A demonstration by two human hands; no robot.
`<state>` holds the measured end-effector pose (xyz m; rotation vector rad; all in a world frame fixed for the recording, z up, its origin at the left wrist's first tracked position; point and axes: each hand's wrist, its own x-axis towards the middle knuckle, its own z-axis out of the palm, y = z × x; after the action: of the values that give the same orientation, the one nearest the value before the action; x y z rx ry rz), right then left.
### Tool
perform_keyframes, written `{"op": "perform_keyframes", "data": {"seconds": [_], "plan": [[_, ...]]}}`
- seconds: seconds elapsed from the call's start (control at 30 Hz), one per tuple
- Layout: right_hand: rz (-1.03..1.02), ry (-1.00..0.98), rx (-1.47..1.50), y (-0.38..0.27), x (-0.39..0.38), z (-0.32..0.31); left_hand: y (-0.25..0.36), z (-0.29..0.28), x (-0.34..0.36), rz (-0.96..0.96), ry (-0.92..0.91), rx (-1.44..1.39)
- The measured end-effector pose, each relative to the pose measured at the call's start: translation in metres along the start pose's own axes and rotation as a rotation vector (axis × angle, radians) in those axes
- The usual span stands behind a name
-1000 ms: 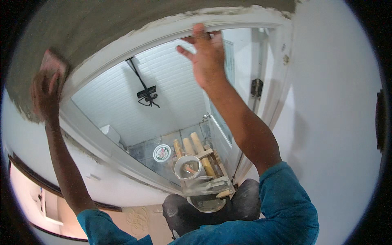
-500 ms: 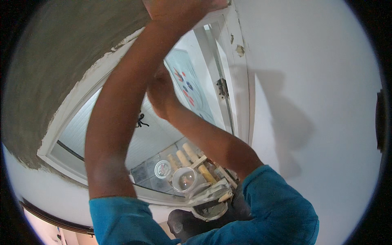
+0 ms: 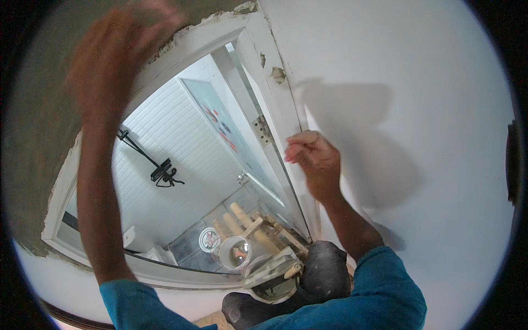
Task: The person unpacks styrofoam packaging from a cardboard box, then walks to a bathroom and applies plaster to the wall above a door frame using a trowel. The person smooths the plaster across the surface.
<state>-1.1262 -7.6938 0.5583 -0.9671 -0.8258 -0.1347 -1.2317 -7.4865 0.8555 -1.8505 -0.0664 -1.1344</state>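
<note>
My left hand [image 3: 118,55] is raised at the upper left, in front of the grey plastered wall [image 3: 44,104] above the white door frame [image 3: 181,47]. It is smeared by motion, and I cannot make out whether its fingers hold anything. My right hand [image 3: 319,165] hovers beside the frame's right upright, in front of the white wall [image 3: 440,110]. Its fingers are bent in and pressed together at the tips. What they hold, if anything, is too small to see. Rough white filler [image 3: 247,7] edges the frame's top corner.
Between my knees stands a container of grey mix [image 3: 275,294], a tool with a wooden handle [image 3: 293,271] across it. Beyond are a clear bucket [image 3: 225,254], a round lid [image 3: 209,240] and wooden-handled tools [image 3: 234,223]. A black shower fitting [image 3: 165,173] hangs beyond the doorway.
My hands have come apart from the frame's top. The left has swung left across the grey plaster; the right has dropped down and right. The view has shifted, showing more of the doorway.
</note>
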Motion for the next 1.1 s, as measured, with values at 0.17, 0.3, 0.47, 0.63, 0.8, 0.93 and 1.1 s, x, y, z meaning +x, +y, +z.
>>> {"op": "perform_keyframes", "data": {"seconds": [0.17,0.3,0.47,0.63,0.8,0.93,1.1], "plan": [[-0.071,-0.208,0.099,-0.007,-0.007,0.066,0.093,0.02,0.085,-0.009,-0.174,-0.029],[-0.179,-0.263,-0.04,-0.001,-0.015,0.066,0.064,0.012,0.035,0.228,0.186,0.047],[0.221,0.026,-0.035,0.004,-0.012,0.033,0.046,-0.046,-0.08,0.064,-0.207,-0.008],[0.248,-0.388,0.671,0.032,-0.013,0.07,0.078,-0.088,-0.137,-0.075,-0.524,-1.396],[0.842,-0.636,1.267,0.046,-0.044,0.099,0.092,-0.097,-0.159,-0.43,-0.604,-2.136],[0.6,-0.69,1.196,0.013,-0.058,0.084,0.089,-0.088,-0.184,-0.57,-0.529,-2.168],[0.344,-0.781,0.948,-0.051,-0.033,0.066,0.089,-0.057,-0.197,-0.742,-0.629,-1.811]]}}
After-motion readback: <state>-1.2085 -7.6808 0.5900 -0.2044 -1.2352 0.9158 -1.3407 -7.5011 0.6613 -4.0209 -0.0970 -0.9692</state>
